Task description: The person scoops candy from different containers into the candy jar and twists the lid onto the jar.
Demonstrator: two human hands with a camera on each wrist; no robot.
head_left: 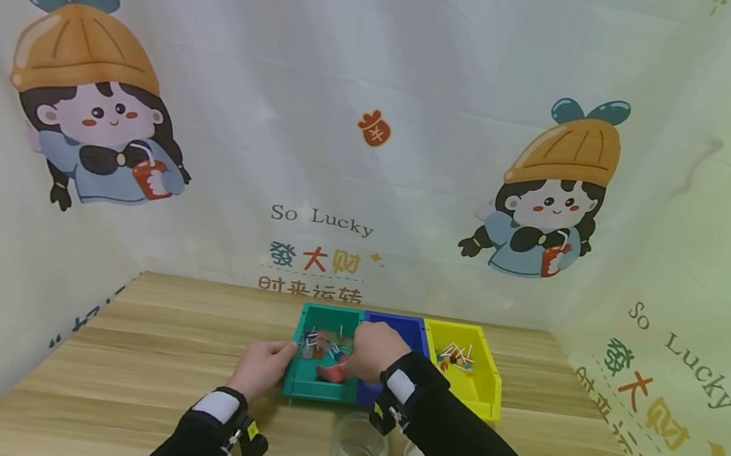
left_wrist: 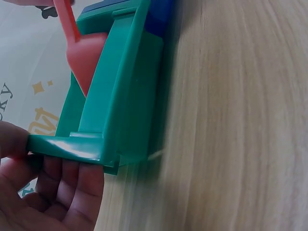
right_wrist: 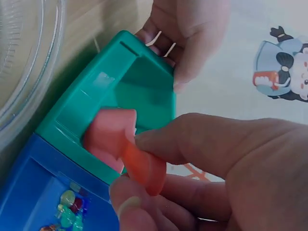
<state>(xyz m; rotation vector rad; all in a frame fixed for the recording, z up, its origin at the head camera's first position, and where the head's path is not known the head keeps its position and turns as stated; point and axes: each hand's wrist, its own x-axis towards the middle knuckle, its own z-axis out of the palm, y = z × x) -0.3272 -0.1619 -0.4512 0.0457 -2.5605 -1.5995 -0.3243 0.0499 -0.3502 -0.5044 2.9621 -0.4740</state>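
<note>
Wood-grain tabletop [head_left: 185, 358] below, our left hand [head_left: 261, 369] grips a green plastic tray [head_left: 318, 392]; our right hand [head_left: 380, 351] pinches a coral plastic scoop [right_wrist: 109, 131] (tilted).

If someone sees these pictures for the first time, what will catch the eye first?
Probably the green tray, blue tray and yellow tray, side by side on the wooden table. The right hand also draws attention, holding a red scoop in the green tray. Behind, two cartoon figures in orange hats stand out on the cloth.
</note>
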